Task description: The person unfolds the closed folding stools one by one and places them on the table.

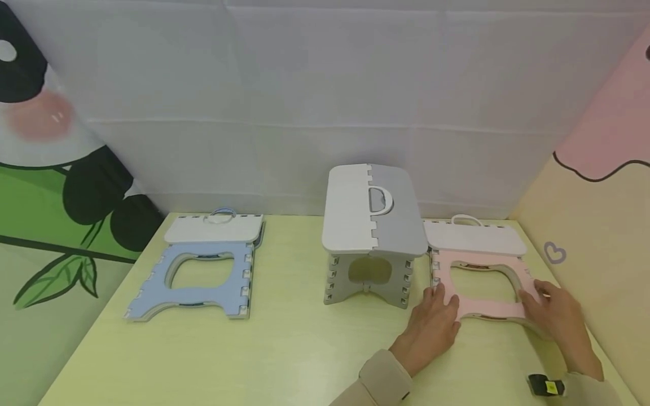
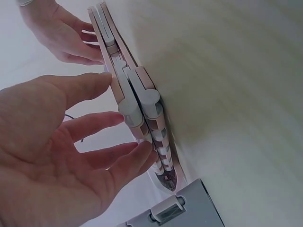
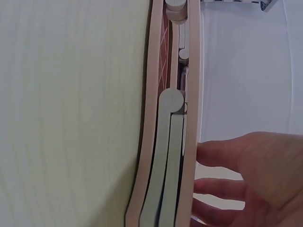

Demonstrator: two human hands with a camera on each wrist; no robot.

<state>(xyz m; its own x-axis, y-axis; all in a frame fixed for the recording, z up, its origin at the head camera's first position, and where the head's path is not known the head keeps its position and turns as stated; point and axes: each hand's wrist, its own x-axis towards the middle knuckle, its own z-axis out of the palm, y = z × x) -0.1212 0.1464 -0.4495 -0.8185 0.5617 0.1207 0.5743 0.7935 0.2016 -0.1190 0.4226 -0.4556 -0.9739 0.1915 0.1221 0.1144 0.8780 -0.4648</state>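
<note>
A folded pink-and-white step stool lies flat on the table's right side, its white handle at the back. My left hand rests its fingertips on the stool's front left corner. In the left wrist view, one finger touches the hinged edge while the thumb lies on the upper face. On the stool's right leg rests my right hand. The right wrist view shows these fingers fairly straight against the upper face, not wrapped under it. The stool's underside is hidden.
An unfolded grey-and-white step stool stands upright at the back, close beside the pink one. A folded blue-and-white step stool lies at the left. The wall with a painted heart borders the table on the right.
</note>
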